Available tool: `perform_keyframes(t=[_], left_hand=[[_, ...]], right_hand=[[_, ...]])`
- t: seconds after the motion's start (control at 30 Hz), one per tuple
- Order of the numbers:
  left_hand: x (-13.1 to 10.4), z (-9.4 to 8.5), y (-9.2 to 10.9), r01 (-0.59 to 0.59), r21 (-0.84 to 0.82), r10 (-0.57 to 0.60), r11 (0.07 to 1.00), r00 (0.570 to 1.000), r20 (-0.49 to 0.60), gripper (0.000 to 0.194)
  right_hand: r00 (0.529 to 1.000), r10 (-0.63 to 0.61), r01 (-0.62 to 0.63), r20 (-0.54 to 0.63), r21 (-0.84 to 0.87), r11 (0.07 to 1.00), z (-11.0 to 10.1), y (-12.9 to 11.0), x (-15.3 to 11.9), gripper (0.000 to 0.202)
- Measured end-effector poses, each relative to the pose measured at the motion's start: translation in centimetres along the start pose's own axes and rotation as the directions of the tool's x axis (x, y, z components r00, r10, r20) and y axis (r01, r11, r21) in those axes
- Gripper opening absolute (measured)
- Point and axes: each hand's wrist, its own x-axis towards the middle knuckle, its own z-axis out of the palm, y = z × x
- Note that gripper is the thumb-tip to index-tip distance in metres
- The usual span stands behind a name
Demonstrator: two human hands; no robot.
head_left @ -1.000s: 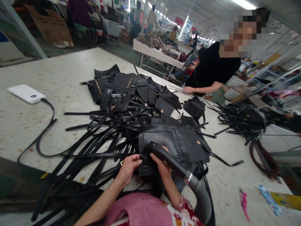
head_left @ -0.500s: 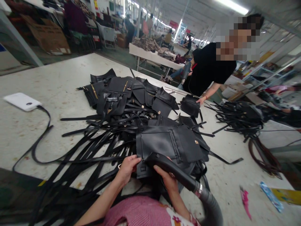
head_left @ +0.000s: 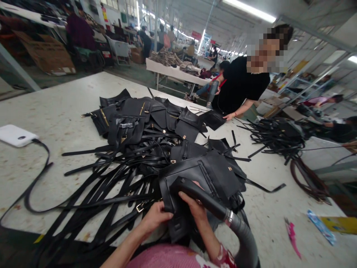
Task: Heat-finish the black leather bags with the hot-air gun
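My left hand (head_left: 156, 217) pinches the near left edge of a black leather bag panel (head_left: 185, 169). The panel has a raised rectangular frame and tilts towards me over other pieces. In my right hand (head_left: 196, 206) is a black handheld nozzle (head_left: 202, 199), fingers partly hidden behind it; its tip lies over the panel near my left fingertips. A ribbed grey hose (head_left: 245, 236) runs from it down to the bottom edge. Beside my left hand lie black straps (head_left: 106, 201), one with a gold buckle (head_left: 140, 207). A flap with a small gold fitting (head_left: 230, 169) lies to the right.
More black bag pieces (head_left: 128, 128) cover the white table (head_left: 75, 100). At left lies a white power bank (head_left: 18, 135) with a black cable. Across the table a co-worker's hand (head_left: 230, 116) touches a black piece. Pink-handled snips (head_left: 292, 236) and a brown strap coil (head_left: 309, 182) lie right.
The panel's near edge has bent downwards, and my left hand has moved lower with it. The nozzle stays over the panel. The co-worker's black piece has shifted and tilted.
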Motion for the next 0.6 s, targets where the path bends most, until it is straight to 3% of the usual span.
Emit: perform_keyframes(t=[0.07, 0.17, 0.3, 0.47, 0.6], left_hand=[[1.2, -0.8, 0.8, -0.041, -0.057, 0.034, 0.998, 0.993, -0.112, 0.037], [3.7, -1.8, 2.7, -0.153, -0.084, 0.123, 0.985, 0.950, -0.287, 0.042], [6.8, -1.8, 4.2, -0.219, -0.115, 0.160, 0.969, 0.909, -0.385, 0.035], [6.8, -0.8, 3.1, -0.220, -0.222, 0.133, 0.950, 0.928, -0.349, 0.039], [4.0, 0.1, 0.0, -0.021, -0.186, -0.020, 0.982, 0.976, -0.218, 0.047]], right_hand=[[0.999, -0.052, 0.052, 0.015, -0.017, 0.998, 0.5, -0.3, 0.9, 0.032], [0.992, -0.122, 0.124, 0.043, -0.058, 0.991, 1.1, -0.4, 1.7, 0.033], [0.982, -0.180, 0.184, 0.053, -0.088, 0.979, 2.2, 0.1, 2.1, 0.033], [0.978, -0.204, 0.207, 0.045, -0.099, 0.973, 3.5, 0.7, 3.8, 0.033], [0.983, -0.150, 0.147, -0.101, -0.039, 0.988, 3.3, 1.3, 5.4, 0.033]])
